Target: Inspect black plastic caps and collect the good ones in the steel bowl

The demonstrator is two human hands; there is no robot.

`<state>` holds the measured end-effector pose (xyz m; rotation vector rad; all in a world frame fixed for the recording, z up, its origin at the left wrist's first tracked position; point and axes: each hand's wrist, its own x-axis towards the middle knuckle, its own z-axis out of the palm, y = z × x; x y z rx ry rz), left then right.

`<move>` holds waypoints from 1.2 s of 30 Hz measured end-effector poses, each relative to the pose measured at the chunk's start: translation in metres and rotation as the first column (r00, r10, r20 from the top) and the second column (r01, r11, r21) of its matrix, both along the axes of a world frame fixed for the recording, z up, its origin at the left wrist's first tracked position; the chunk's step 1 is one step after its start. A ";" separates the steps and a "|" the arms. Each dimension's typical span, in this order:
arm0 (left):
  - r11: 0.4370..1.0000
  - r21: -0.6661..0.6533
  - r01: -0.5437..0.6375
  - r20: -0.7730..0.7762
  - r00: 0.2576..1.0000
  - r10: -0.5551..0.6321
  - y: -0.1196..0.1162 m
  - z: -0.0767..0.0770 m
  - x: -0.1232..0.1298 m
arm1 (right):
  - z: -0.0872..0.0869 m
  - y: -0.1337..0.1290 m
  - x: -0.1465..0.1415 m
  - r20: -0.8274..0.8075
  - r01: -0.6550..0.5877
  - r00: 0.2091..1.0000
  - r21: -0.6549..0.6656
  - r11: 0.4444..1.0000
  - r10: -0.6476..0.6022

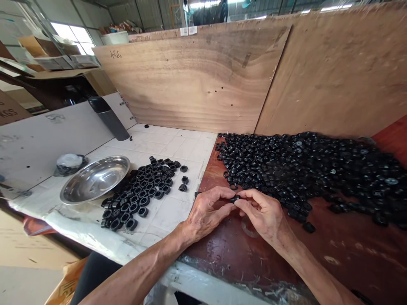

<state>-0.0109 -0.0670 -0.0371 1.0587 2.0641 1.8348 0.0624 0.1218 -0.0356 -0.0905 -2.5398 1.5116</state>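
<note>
A small black part [235, 198] is pinched between both hands over the red-brown board [222, 250]. My left hand [210, 212] grips its left side with thumb and fingers. On its other side, the thumb and fingers of my right hand [262, 212] hold the same part. Behind and to the right of the hands lies a big heap of black parts [286, 161]. To the left, a group of black rings [144, 186] is spread on the white surface [171, 212], many lying flat with their openings up. Another black piece sits just left of my left hand.
A steel bowl [95, 180] stands left of the rings, beside a plastic-wrapped bundle [69, 163]. A dark bottle [110, 118] leans near the left corner. Tall wooden panels [197, 76] close off the back; a low white panel [57, 135] borders the left side.
</note>
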 end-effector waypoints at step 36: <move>0.984 0.169 -0.056 0.064 0.997 0.046 0.010 0.006 0.007 | 0.007 -0.008 0.005 -0.065 0.042 0.997 -0.042 0.998 -0.045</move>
